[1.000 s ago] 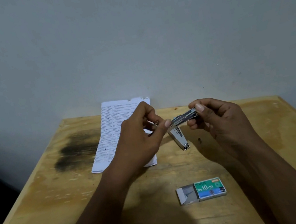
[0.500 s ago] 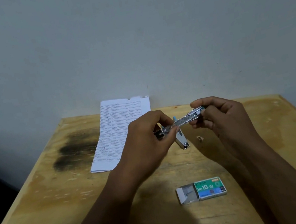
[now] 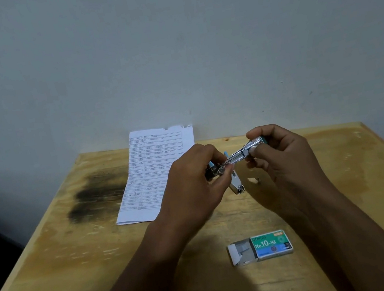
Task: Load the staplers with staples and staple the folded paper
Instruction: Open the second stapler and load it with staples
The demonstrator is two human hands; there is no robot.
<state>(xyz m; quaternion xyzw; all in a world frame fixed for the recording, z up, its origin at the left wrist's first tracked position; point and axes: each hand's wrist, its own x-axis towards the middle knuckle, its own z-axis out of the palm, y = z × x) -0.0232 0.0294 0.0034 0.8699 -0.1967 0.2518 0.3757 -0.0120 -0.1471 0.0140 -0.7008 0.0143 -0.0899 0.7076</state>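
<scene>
A small box of staples [image 3: 270,243] lies nearest the camera on a worn wooden table [image 3: 81,276], right of centre between the person's two forearms. Its green and blue sleeve reads "STAPLES No.10-1M", and its inner tray is slid out to the left with grey strips of staples showing.

Farther back, both hands hold a small silver stapler [image 3: 240,155] above the tabletop. It is hinged open. The left hand [image 3: 192,186] pinches the lower left end of the stapler's long metal channel between thumb and curled fingers. The right hand [image 3: 288,155] grips the raised right end, fingers curled over the top and the thumb pressed against the channel's side. A bit of teal plastic shows at that end. The channel slants up from left to right. The stapler's other arm [image 3: 237,187] hangs down from the left hand toward the table, tip near the wood. Whether it touches cannot be told. A tiny pale scrap [image 3: 256,179] lies on the table just right of that tip.

The folded paper [image 3: 157,173], covered in printed text, lies flat to the left of the hands, partly hidden by the left hand. Its far end reaches the table's far edge by the plain grey wall [image 3: 170,48]. A dark stain [image 3: 95,195] marks the wood left of the paper.
</scene>
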